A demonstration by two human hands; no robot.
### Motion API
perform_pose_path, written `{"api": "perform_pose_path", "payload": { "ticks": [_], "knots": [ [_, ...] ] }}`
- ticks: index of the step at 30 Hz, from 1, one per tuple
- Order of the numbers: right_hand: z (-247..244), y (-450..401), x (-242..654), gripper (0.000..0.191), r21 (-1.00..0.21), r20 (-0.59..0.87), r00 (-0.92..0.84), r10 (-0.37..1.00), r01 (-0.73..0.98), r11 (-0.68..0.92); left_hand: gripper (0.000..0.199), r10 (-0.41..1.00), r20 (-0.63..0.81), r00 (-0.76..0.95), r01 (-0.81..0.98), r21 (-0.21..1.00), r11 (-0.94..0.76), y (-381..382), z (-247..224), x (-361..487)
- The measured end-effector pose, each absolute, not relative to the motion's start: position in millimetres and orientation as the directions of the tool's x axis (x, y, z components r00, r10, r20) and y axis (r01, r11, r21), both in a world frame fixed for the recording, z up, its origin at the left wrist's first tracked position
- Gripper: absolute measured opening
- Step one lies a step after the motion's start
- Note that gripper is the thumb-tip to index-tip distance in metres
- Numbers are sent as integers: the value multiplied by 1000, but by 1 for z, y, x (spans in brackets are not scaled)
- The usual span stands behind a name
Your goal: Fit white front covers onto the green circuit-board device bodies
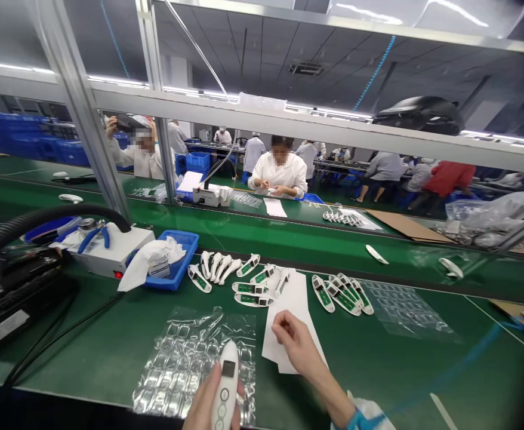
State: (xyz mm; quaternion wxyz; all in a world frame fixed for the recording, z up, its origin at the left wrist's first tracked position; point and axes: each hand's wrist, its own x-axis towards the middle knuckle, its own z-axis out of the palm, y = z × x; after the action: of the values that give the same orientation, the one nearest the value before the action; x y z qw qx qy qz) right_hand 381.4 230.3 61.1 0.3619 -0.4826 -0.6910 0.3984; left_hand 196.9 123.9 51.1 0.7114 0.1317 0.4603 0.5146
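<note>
My left hand (205, 399) is wrapped round a white handheld device (225, 388) with a small dark screen and several round buttons, face up, shaped like a thermometer. It is above a clear plastic sheet (172, 364) with rows of square pockets. My right hand (298, 344) is over white paper sheets (295, 298), its fingers curled together; what they hold, if anything, is hidden. Beyond it lie white half-shells with green circuit boards (250, 288). More such shells (343, 294) lie to the right, and white housings (219, 267) stand in a row at the left.
A blue bin (185, 257) with white wipes stands at the left, beside a white box (110, 248) with blue pliers and a black hose (42, 218). A green conveyor belt (262, 239) runs behind, carrying white parts (376, 254). A co-worker (280, 170) sits opposite.
</note>
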Motion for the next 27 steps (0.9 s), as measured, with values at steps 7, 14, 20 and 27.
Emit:
{"api": "perform_pose_path", "payload": {
  "ticks": [7, 14, 20, 27],
  "knots": [
    [104, 173, 329, 12, -982, 5, -518, 856, 159, 102, 61, 839, -542, 41, -549, 689, 473, 124, 50, 202],
    [98, 178, 318, 15, -917, 78, -504, 860, 302, 260, 65, 858, -513, 30, -537, 716, 447, 122, 42, 200],
    [97, 175, 317, 16, -935, 63, -509, 858, 272, 230, 67, 842, -537, 48, -520, 707, 480, 119, 45, 197],
    [97, 174, 318, 15, -924, 68, -505, 860, 293, 245, 71, 822, -570, 7, -490, 714, 500, 115, 50, 198]
  ]
}}
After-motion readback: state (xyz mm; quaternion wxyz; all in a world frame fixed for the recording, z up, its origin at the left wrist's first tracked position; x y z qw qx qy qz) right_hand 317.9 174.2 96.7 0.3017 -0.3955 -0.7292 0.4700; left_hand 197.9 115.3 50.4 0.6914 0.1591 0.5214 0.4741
